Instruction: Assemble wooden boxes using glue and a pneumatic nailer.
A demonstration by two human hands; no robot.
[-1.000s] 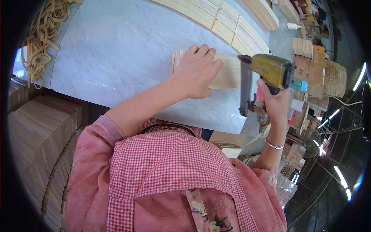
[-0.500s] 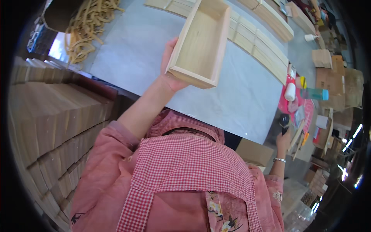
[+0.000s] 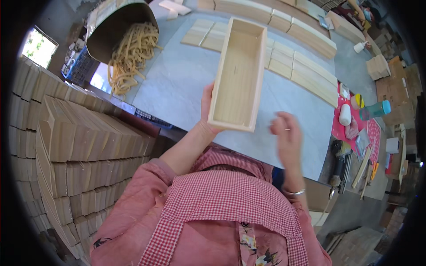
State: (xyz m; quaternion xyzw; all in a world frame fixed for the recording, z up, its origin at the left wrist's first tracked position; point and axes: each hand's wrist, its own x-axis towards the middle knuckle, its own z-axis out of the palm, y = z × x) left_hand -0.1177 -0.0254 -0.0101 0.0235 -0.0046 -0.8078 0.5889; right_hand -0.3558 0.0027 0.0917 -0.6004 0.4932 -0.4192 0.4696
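The wooden box point(image 3: 239, 73) is pale cream-yellow with faint grain, and the tabletop point(image 3: 304, 113) is light blue-grey with soft marbling. Red-and-white gingham patterns the apron point(image 3: 230, 199); the shirt point(image 3: 133, 201) is dusty pink, its placket point(image 3: 247, 241) printed with white flowers. The looped bands point(image 3: 131, 57) are tan, the stacked blocks point(image 3: 88, 133) beige and brown, the bottle point(image 3: 372, 111) translucent teal, its cap point(image 3: 387, 106) bright blue.
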